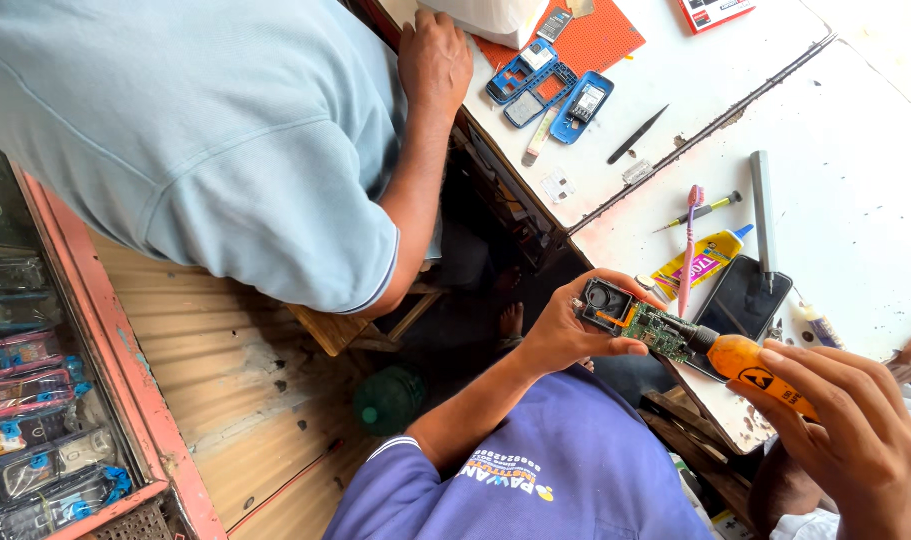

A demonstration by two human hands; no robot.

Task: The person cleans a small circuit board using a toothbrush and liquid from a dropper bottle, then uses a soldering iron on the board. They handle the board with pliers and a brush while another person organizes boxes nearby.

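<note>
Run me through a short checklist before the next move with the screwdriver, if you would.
1. Circuit board gripped in left hand: ok.
2. Orange-handled screwdriver gripped in right hand: ok.
3. Tip seated in a screw: cannot tell, too small.
4. Space beside the board free: not ok; pink toothbrush and black phone lie close.
5. Neighbour's hand away from the work: ok.

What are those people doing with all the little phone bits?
The person's left hand holds a small green circuit board at the edge of a white table. The right hand grips an orange-handled screwdriver whose tip rests on the board. A black phone, a yellow glue tube and a pink toothbrush lie beside them. Another person in a light blue shirt rests a hand near blue phone shells.
</note>
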